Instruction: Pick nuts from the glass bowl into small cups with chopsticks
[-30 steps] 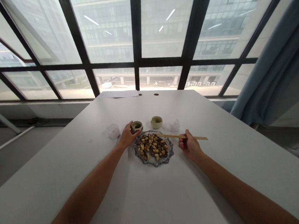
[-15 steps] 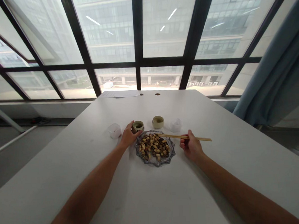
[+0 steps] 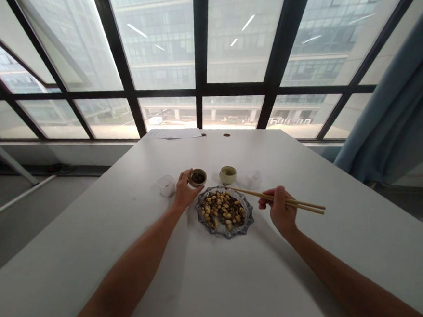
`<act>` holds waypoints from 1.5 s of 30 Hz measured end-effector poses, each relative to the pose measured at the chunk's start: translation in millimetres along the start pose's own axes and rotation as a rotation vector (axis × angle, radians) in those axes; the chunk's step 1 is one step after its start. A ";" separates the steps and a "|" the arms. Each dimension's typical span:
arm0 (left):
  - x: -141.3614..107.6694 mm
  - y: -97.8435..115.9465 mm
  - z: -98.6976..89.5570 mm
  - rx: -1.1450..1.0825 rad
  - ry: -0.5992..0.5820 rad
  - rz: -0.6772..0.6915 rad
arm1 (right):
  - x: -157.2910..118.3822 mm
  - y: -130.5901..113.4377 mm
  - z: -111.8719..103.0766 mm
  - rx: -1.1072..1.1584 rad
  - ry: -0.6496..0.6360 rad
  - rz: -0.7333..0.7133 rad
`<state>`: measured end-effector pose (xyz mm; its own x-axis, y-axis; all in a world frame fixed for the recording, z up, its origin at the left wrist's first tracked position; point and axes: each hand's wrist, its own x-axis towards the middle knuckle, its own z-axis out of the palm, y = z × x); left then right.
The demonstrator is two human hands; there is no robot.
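Observation:
My left hand [image 3: 185, 191] is closed round a small round cup [image 3: 198, 177], just beyond the far left rim of the glass plate. The cup tips toward me, showing dark bits inside that look like seeds. My right hand [image 3: 280, 206] grips a pair of wooden chopsticks [image 3: 252, 192], which slant left so that their tips are over the plate's far edge. Whether the tips pinch anything is too small to tell. On the scalloped glass plate [image 3: 252, 219] lies a mix of pale shelled-looking nuts [image 3: 225, 206] and dark seeds.
A second greenish cup [image 3: 227, 174] stands behind the plate. Clear plastic tubs stand on either side, one at left [image 3: 166, 186] and one at right [image 3: 253, 178]. Papers [image 3: 175, 133] lie at the white table's far end, before the windows. A blue curtain [image 3: 391, 97] hangs at right.
My left hand has tilted its cup toward me, bringing the dark contents into view. My right hand has shifted right and nearer, and the chopsticks' back ends have spread and dropped lower. The view has shifted slightly.

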<state>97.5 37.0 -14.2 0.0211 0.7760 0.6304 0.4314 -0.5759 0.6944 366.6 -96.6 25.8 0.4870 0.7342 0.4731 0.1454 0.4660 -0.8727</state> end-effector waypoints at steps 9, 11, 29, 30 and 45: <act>-1.5 4.1 4.5 -0.045 -0.059 0.047 | 30.1 -19.7 55.2 -0.050 -0.237 -0.236; -1.6 4.6 4.1 -0.038 -0.058 0.065 | 37.3 -15.8 70.7 -0.064 -0.360 -0.199; -0.4 -5.9 8.2 0.019 -0.043 -0.071 | 51.1 -90.0 3.5 -0.515 -0.697 -0.163; -0.4 -7.0 8.3 0.015 -0.049 -0.086 | 49.0 -91.5 5.6 -0.548 -0.755 -0.201; -0.2 -5.7 7.7 0.003 -0.087 -0.176 | 26.9 -61.7 19.6 -0.294 -0.624 -0.117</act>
<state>102.0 42.1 -20.9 0.0226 0.8838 0.4674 0.4381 -0.4290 0.7900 353.8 -95.9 94.8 -0.1187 0.8747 0.4700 0.4369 0.4711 -0.7663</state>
